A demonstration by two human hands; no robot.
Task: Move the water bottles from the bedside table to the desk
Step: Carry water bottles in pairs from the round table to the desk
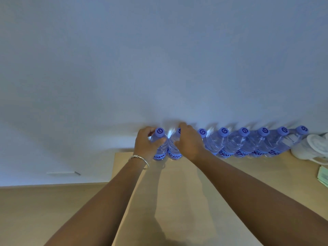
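Eight water bottles [230,144] stand upright in a row against the white wall [159,59] along the far edge of the pale worktop [177,192], each touching or nearly touching its neighbour. The line runs from about twelve o'clock of the person's reach out toward three o'clock.

The left hand [146,143] curls around the leftmost bottle [160,141] just under its blue cap, thumb on the near side, fingers wrapped behind. The right hand [189,142] is draped over the second bottle [174,148], fingers bent across its neck and shoulder so that the cap is mostly hidden; it looks like a grip, though how firmly it closes cannot be told. Both bottles appear to rest on the worktop.

Whether this surface is the bedside table or the desk cannot be read from the view. So the step is either a pickup of two bottles or the setting down of the last pair at the end of the row.

If setting down, the next move calls for loosening both grips and drawing straight back without nudging the neighbours. If a pickup, both should be lifted straight up.

A silver bangle [140,159] sits on the left wrist. At three o'clock, past the row's end, lie a folded white cloth [314,148] and a pale green paper [323,176].
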